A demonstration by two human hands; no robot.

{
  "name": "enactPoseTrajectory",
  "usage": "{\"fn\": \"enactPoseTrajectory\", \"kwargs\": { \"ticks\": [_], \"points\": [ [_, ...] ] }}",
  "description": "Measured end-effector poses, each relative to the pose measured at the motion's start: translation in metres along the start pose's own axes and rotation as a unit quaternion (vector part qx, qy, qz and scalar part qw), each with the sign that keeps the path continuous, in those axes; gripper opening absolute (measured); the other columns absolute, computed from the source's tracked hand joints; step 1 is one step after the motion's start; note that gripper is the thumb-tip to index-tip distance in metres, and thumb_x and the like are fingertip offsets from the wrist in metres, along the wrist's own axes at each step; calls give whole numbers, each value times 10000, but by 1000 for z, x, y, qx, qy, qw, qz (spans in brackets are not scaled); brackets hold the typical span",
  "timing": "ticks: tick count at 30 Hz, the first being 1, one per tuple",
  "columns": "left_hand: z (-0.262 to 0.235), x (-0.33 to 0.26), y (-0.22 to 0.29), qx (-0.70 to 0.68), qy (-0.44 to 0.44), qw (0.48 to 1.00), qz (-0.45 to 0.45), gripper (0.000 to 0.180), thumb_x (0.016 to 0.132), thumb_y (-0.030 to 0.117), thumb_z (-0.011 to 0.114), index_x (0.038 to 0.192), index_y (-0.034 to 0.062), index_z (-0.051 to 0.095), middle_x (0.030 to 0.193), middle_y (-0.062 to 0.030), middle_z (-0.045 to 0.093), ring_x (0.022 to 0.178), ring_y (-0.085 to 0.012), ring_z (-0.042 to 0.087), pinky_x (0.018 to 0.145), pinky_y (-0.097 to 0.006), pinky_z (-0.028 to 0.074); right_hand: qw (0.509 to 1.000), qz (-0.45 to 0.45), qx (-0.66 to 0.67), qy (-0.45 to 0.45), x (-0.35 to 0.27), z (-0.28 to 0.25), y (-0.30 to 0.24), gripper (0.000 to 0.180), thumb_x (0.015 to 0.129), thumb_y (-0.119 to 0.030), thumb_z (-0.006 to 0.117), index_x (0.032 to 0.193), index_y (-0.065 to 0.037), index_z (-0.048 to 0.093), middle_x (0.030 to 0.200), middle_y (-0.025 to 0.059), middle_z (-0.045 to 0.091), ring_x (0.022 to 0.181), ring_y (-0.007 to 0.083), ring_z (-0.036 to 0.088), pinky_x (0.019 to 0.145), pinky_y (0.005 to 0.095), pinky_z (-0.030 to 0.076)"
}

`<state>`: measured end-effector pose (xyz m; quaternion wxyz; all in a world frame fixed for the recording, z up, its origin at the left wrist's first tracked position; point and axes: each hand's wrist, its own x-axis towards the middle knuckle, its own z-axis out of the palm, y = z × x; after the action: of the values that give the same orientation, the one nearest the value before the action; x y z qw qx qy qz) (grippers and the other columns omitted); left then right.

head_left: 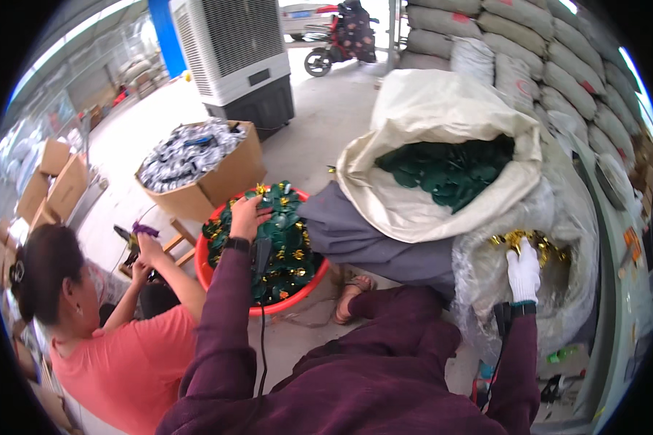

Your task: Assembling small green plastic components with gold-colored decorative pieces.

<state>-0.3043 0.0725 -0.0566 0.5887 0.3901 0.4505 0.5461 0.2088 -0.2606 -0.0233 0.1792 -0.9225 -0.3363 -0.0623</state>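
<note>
My bare left hand (247, 219) is over a red plastic tub (202, 270) on my left, fingers stretched out and apart at the heap inside. That heap is of dark green round pieces (279, 250) mixed with shiny gold foil bits. On my right, my right hand (524, 272), in a white knit glove, reaches into a clear plastic bag (479, 290). Its fingertips are drawn together on gold foil trimmings (548, 245) there. Between and beyond my hands, a big cream woven sack (384, 214) lies with its mouth towards me, dark green pieces (450, 167) inside.
At my left a co-worker in a coral shirt (134, 362) handles a purple-ended item (145, 230). A cardboard box (225, 177) of silvery pieces stands beyond the tub, before a large air cooler (236, 51). Stacked full sacks (515, 32) rise at the back right. Grey cloth (384, 243) lies under the cream sack.
</note>
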Motion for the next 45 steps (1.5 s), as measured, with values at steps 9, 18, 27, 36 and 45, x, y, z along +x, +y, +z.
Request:
{"fn": "enactPoseTrajectory", "kwargs": {
  "ticks": [9, 18, 27, 36, 45],
  "points": [
    [145, -62, 1, 301, -76, 870, 382, 189, 794, 101, 657, 961, 13, 671, 886, -153, 684, 791, -286, 678, 718, -373, 528, 995, -17, -66, 69, -7, 18, -11, 427, 909, -338, 580, 1265, -112, 516, 1142, 172, 576, 970, 370, 609, 809, 474, 497],
    [325, -72, -46, 436, -368, 753, 327, 344, 744, 201, 676, 1024, 1, 687, 970, -203, 686, 879, -357, 665, 806, -421, 519, 991, -109, 35, 70, 0, 27, -2, 273, 891, -270, 606, 1099, -93, 613, 1089, 129, 638, 992, 341, 616, 853, 431, 495],
    [376, -100, -64, 449, -423, 682, 394, 697, 728, 407, 696, 1308, 50, 549, 1131, -219, 621, 1069, -388, 586, 903, -452, 475, 984, -104, 63, 130, -19, -13, -10, 284, 847, -225, 599, 1082, -67, 627, 998, 152, 645, 934, 335, 621, 794, 455, 500],
    [379, -113, -76, 478, -323, 622, 530, 467, 686, 61, 725, 1128, 23, 578, 1096, -167, 562, 998, -379, 559, 823, -475, 481, 998, -42, 42, -15, -18, -6, -6, 288, 919, -285, 484, 1050, -60, 607, 1015, 160, 618, 915, 320, 639, 758, 443, 529],
    [348, -32, -114, 518, -285, 656, 469, 217, 644, 109, 681, 676, -75, 571, 837, -280, 593, 813, -452, 592, 736, -495, 477, 998, -23, 60, -27, -6, -1, -6, 314, 907, -312, 542, 1041, -33, 594, 1051, 162, 612, 946, 331, 638, 796, 451, 523]
  ]
}}
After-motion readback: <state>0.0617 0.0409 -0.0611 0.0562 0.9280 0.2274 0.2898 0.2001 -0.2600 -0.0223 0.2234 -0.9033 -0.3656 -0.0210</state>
